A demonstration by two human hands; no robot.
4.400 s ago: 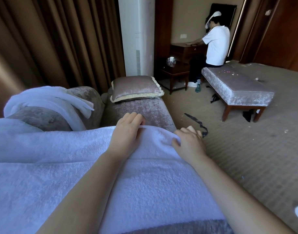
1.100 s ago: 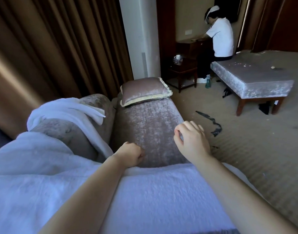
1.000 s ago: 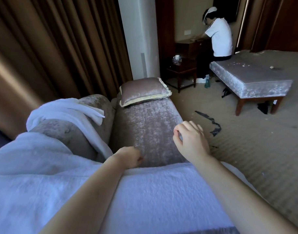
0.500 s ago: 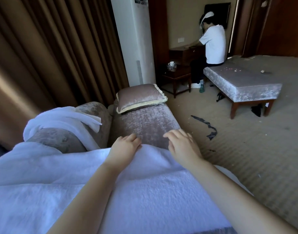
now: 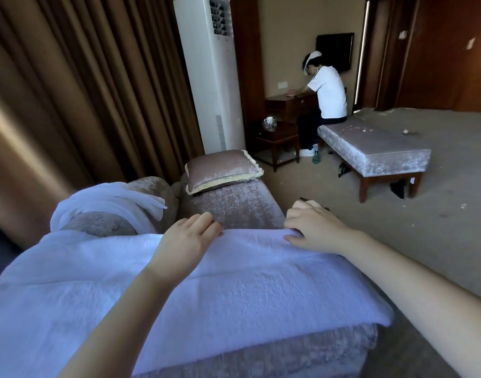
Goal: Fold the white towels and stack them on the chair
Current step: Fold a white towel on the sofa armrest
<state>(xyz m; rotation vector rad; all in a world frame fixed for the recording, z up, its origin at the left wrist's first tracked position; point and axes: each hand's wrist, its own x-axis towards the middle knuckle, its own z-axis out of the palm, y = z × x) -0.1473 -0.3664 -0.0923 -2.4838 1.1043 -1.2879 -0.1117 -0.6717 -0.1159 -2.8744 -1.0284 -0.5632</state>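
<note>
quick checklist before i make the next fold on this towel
1. Left hand flat on the big towel near its far edge: ok.
2. Right hand gripping that far edge: cannot tell; its fingers drop past the edge.
3. Towel lying smooth on the chair: ok, only faint ripples.
4. Bare seat ahead for the fold: ok, up to the cushion.
5. Second towel folded: not ok; it lies draped loosely over the armrest.
</note>
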